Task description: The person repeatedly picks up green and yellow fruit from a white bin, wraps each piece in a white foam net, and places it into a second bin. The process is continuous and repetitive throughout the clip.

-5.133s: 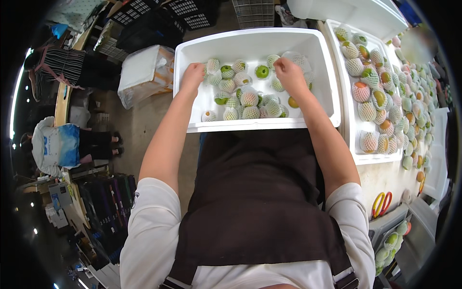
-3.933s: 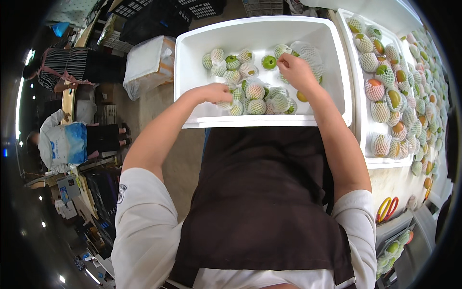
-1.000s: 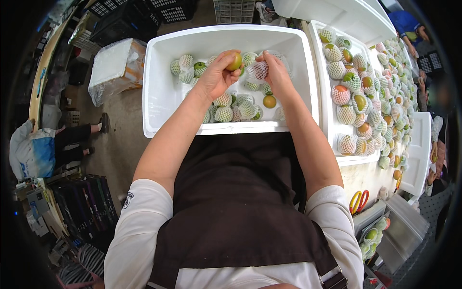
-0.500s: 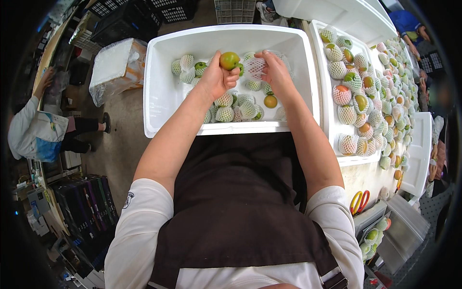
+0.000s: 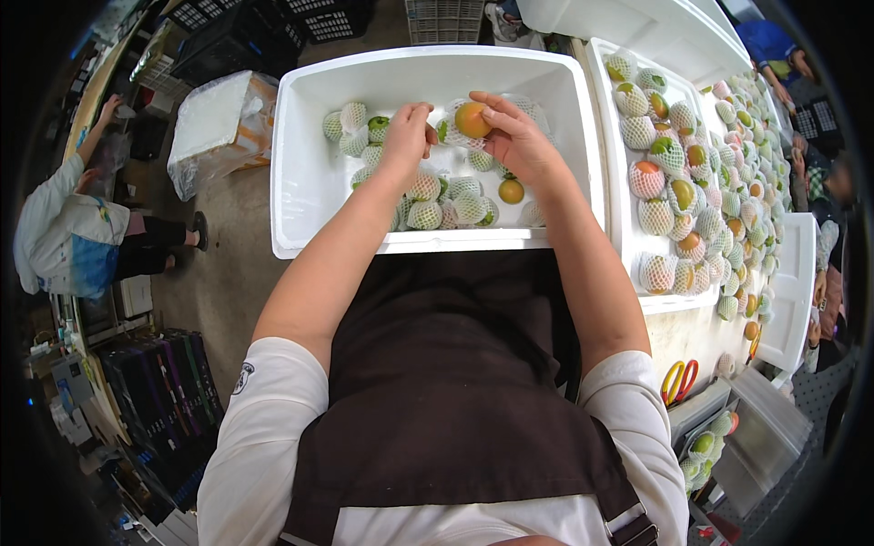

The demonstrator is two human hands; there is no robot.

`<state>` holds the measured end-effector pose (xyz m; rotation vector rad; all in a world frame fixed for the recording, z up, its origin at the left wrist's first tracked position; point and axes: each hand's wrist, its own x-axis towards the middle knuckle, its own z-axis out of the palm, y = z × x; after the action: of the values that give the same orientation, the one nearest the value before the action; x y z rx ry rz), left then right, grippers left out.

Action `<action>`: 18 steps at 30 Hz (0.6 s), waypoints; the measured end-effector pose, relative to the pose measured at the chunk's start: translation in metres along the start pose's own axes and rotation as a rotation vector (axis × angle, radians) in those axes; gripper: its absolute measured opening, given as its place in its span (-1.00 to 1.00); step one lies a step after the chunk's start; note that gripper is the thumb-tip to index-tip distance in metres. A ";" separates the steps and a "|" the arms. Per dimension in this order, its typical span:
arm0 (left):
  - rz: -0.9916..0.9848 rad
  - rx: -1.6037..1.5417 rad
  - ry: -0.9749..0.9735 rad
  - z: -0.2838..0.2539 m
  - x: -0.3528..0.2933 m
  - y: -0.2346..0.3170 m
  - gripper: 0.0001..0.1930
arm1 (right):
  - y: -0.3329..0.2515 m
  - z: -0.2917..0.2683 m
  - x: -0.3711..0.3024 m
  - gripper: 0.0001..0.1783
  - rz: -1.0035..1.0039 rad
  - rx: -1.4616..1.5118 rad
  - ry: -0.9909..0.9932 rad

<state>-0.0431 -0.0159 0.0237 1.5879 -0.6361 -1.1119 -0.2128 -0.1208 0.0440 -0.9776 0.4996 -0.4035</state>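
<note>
An orange-green tomato (image 5: pixel 472 119) is held in the fingers of my right hand (image 5: pixel 523 147), above the white foam box (image 5: pixel 300 196). White foam netting shows beside the tomato; whether it wraps the fruit, I cannot tell. My left hand (image 5: pixel 406 146) is just left of it, fingers curled together, and what they pinch, if anything, is hidden. Beneath my hands, several netted tomatoes (image 5: pixel 424 216) lie in the box. A bare orange tomato (image 5: pixel 511 191) rests on the box floor near my right wrist.
A second foam tray (image 5: pixel 619 196) of netted tomatoes stands right of the box, with a big heap (image 5: pixel 742 182) beyond. Red and yellow scissors (image 5: pixel 679 382) lie at the lower right. At left are a wrapped carton (image 5: pixel 223 127) and a person (image 5: pixel 77 218); other people are at the far right.
The tomato has passed from my left hand to my right, beside the netting. My left fingers have curled in. At the left, the person has raised an arm.
</note>
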 end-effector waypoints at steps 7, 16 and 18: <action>-0.253 -0.526 -0.367 0.011 -0.007 0.006 -0.69 | -0.004 0.000 -0.003 -0.38 -0.017 0.123 -0.146; -0.009 -0.378 -0.139 0.003 0.009 -0.009 -0.85 | 0.002 0.005 -0.004 -0.40 -0.091 -0.235 0.039; 0.098 -0.205 -0.141 0.010 0.003 -0.005 -0.87 | 0.012 0.003 -0.001 -0.44 -0.183 -0.497 0.143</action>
<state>-0.0520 -0.0213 0.0178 1.2988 -0.6635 -1.1836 -0.2107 -0.1123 0.0358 -1.4885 0.6599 -0.5288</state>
